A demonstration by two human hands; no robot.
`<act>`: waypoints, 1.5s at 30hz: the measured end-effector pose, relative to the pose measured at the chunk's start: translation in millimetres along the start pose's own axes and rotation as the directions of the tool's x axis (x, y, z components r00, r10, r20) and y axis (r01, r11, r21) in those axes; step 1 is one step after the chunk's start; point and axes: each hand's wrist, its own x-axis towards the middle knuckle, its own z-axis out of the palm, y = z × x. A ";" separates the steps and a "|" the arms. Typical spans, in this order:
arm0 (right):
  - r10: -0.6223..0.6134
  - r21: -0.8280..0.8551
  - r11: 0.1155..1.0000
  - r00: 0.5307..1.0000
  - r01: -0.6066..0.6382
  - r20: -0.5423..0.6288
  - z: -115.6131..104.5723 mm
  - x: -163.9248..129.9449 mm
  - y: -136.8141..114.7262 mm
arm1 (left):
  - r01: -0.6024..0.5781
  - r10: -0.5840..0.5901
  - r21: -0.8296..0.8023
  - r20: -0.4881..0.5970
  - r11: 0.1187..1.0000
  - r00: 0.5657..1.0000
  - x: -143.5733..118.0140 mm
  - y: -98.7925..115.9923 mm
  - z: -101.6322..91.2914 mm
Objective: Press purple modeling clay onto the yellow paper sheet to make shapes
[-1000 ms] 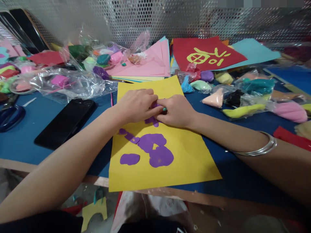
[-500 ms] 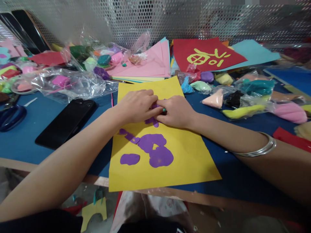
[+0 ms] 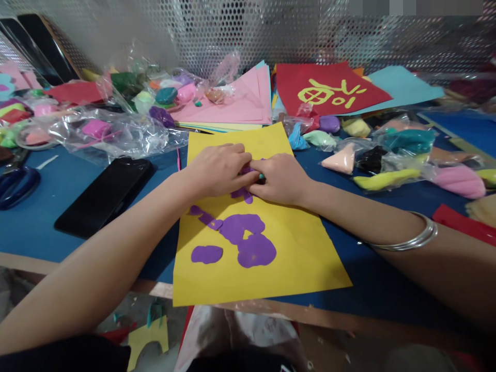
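A yellow sheet of paper (image 3: 302, 263) lies before me, its near edge over the table's front edge. Flattened purple clay (image 3: 258, 250) sticks to its middle and lower part, with a separate oval piece (image 3: 207, 253) at lower left. On the upper half, my left hand (image 3: 220, 168) and my right hand (image 3: 281, 178) meet, fingers bent and closed over more purple clay (image 3: 243, 194). The fingertips are partly hidden. Between the right fingers shows a small green spot; I cannot tell what it is. Silver bangles (image 3: 418, 235) circle my right forearm.
Left of the sheet lies a black phone (image 3: 104, 196), with blue-handled scissors (image 3: 19, 186) farther left. Bagged clay (image 3: 411, 139) crowds the right; more bags and pink paper (image 3: 240, 98) line the back. Red paper (image 3: 333, 88) with yellow markings leans against a perforated metal panel (image 3: 271, 36).
Both hands stay pressed at the same spot on the sheet, with no visible change in the clay. Only the view has shifted very slightly.
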 end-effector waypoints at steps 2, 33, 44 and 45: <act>-0.002 -0.005 1.000 1.000 0.002 0.007 0.0 0.2 -0.4 | 0.002 -0.002 -0.004 0.003 1.000 1.000 0.0 0.3 -0.3; 0.422 0.936 0.351 0.892 0.004 -0.163 8.8 9.0 2.6 | 0.043 -0.059 -0.049 -0.397 0.998 0.916 0.8 2.6 2.6; 0.351 0.960 0.272 0.936 -0.072 -0.029 -1.4 5.4 -5.1 | -0.082 0.068 -0.015 -0.431 0.997 0.900 3.3 0.4 2.2; 0.342 0.961 0.264 0.940 -0.079 -0.017 -1.6 5.1 -5.0 | -0.086 0.071 -0.015 -0.437 0.996 0.897 3.2 0.7 1.9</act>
